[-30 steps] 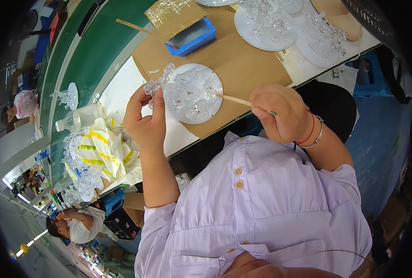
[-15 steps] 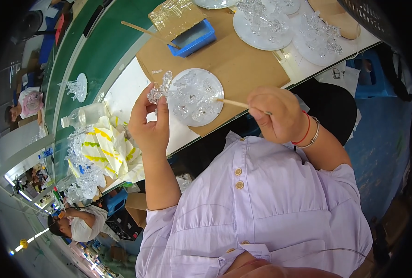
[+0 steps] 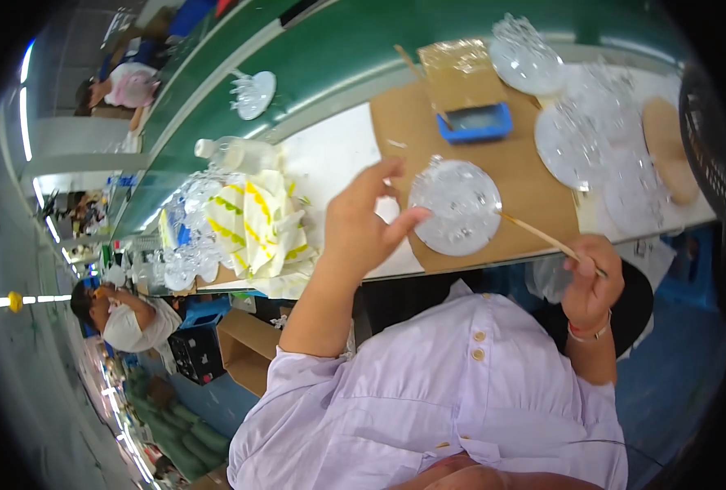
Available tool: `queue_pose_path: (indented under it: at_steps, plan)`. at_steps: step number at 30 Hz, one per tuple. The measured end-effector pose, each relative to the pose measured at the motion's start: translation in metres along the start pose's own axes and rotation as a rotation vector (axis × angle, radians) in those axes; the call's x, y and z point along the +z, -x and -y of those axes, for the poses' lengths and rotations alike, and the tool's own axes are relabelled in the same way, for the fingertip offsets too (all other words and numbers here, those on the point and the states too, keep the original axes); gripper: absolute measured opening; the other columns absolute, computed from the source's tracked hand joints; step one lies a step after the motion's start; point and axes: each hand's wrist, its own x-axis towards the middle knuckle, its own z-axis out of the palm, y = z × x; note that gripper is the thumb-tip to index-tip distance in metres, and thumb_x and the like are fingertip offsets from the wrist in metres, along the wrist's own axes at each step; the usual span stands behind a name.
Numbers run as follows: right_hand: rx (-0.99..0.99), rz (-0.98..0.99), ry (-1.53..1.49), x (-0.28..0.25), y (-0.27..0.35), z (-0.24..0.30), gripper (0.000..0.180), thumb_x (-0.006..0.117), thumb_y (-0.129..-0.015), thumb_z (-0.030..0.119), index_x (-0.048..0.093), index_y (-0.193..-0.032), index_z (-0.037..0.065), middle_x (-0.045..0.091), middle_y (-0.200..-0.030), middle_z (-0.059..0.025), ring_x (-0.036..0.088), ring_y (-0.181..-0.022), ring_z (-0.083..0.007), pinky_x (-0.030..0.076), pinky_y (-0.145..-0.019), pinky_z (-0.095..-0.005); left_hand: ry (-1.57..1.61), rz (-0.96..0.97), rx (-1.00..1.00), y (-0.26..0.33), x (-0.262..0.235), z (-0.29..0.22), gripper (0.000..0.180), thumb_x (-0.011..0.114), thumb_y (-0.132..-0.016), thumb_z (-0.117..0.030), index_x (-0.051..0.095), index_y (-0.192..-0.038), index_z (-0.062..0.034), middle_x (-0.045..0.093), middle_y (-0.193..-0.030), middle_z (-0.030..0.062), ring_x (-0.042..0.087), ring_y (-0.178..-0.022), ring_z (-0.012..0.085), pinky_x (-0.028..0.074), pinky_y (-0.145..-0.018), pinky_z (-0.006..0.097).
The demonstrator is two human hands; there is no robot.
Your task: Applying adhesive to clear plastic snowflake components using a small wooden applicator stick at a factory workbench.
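A frosted white disc [image 3: 454, 233] with clear plastic flower-like pieces on it lies flat on the cardboard before me. At its left edge my left hand [image 3: 361, 214] is open, thumb and fingers apart, with nothing visible between them. My right hand [image 3: 593, 282] pinches the rear part of a thin wooden stick [image 3: 546, 237]. The darker tip of that stick is at the disc's right edge; whether it touches cannot be made out. Beyond the disc sits a small blue tray [image 3: 493, 132] with pale contents.
Cardboard [image 3: 534, 184] covers part of the table. Another stick [image 3: 408, 59] leans by a taped box flap [image 3: 461, 73]. More decorated discs [image 3: 560, 151] stand at right beside a dark basket [image 3: 706, 155]. At left are a clear bottle [image 3: 236, 153] and a crumpled yellow-green patterned cloth [image 3: 257, 220].
My left hand has let go of the clear plastic piece it held by the disc, and its fingers have spread. My right hand has drawn back rightward with the stick. The view has shifted.
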Motion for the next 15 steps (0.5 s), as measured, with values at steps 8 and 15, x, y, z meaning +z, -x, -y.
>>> queue_pose_path:
  at_steps: [8, 15]
  plan:
    - [0.064, -0.248, -0.208, -0.006, 0.019, -0.004, 0.029, 0.047, -0.098, 0.031, 0.047, -0.094, 0.002, 0.053, -0.080, -0.0138, 0.044, -0.056, -0.0112, 0.037, -0.049, -0.0191, -0.152, -0.510, -0.230, -0.166, -0.093, 0.166, 0.034, 0.058, -0.086, -0.014, 0.058, -0.118, -0.0038, 0.060, -0.110, 0.0118, 0.055, -0.101, 0.0233, 0.041, -0.094, 0.032]
    - [0.153, -0.269, -0.190, -0.002, 0.002, 0.003, 0.035, 0.052, -0.094, 0.037, 0.048, -0.090, 0.003, 0.054, -0.076, -0.0135, 0.046, -0.053, -0.0128, 0.039, -0.049, -0.0240, -1.110, -0.089, -0.031, -0.247, -0.115, 0.293, 0.052, 0.061, -0.072, -0.004, 0.055, -0.124, -0.0063, 0.042, -0.139, 0.0169, 0.043, -0.126, 0.0358, 0.040, -0.102, 0.041]
